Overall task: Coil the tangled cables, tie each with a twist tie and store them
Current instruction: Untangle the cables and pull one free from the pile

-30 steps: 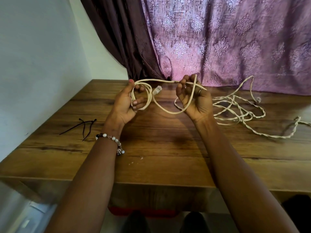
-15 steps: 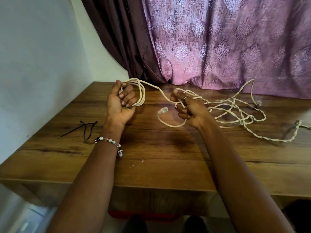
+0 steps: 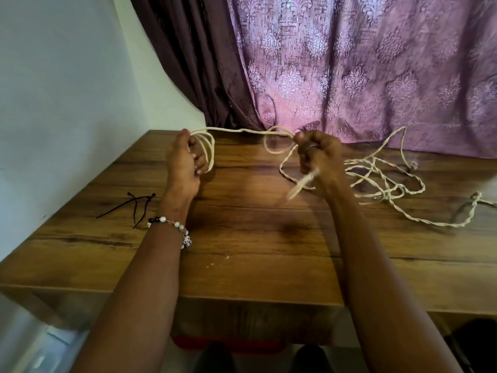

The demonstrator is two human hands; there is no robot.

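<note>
Head view only: left hand (image 3: 185,164) is raised above the wooden table (image 3: 242,238), fingers curled round a small coil (image 3: 208,150) of cream cable, several loops hanging from the grip. From the top of that coil a single strand of the cable (image 3: 242,130) runs across to the right hand (image 3: 318,157), which is clenched on it; a loop stands just left of that fist and a short blurred cable end (image 3: 302,184) sticks out below it toward the person. A ring shows on one finger of the right hand. To the right of the right hand, the rest of the cable lies as a loose tangle (image 3: 382,181) on the table, a twisted length trailing off toward the right edge of view. To the left of the left wrist, near it, black twist ties (image 3: 134,205) lie on the table. A beaded bracelet (image 3: 172,227) sits on the left wrist. Beyond both hands hangs a purple patterned curtain (image 3: 349,76).
</note>
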